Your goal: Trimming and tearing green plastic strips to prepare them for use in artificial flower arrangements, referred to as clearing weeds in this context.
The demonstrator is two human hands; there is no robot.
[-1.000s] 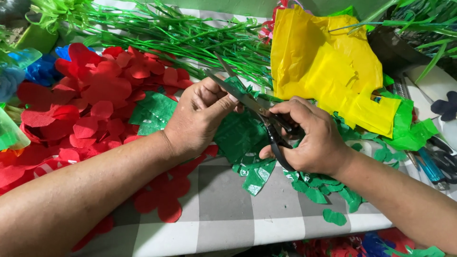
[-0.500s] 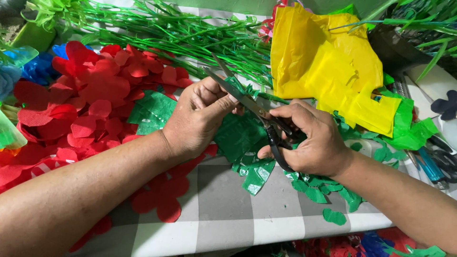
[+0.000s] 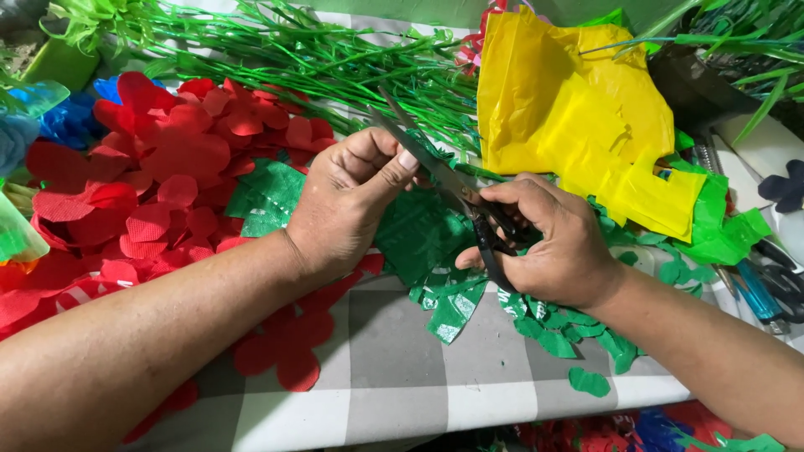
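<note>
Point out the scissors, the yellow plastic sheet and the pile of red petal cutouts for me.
scissors (image 3: 469, 205), head view, on the pivot where the blades meet the black handles.
yellow plastic sheet (image 3: 569, 109), head view, on its crumpled middle.
red petal cutouts (image 3: 167, 167), head view, on the middle of the pile.

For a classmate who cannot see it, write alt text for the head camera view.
A person's right hand works black-handled scissors with open blades, while the left hand pinches a piece of green plastic at the blades. Around them on a grey-and-white checked cloth lie red petal cutouts, green scraps, green stems and a yellow sheet.
</note>
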